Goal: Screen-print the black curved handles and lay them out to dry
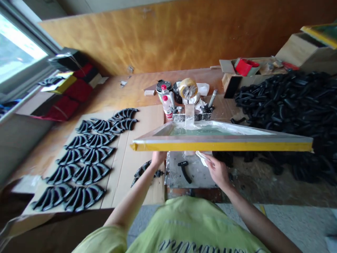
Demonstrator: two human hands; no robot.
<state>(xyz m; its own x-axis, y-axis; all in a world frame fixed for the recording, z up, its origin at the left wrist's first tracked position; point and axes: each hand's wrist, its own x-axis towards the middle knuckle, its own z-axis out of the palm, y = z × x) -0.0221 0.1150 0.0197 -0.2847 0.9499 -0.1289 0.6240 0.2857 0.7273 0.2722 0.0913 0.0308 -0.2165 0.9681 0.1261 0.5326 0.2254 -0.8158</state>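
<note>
A framed screen with a yellow-taped front edge is tilted up above a grey base plate. On the plate lies one black curved handle-like part. My left hand reaches to the left, under the frame's edge; its fingers are hidden behind the frame. My right hand is right of the plate, its fingers closed on a white cloth, just below the yellow edge. Several more black parts lie beside my left forearm, partly covered by it.
Rows of black parts cover cardboard at the left. A big pile of black parts lies at the right. Behind the screen stand bottles, a tape roll and open tins. Red boxes sit by the window.
</note>
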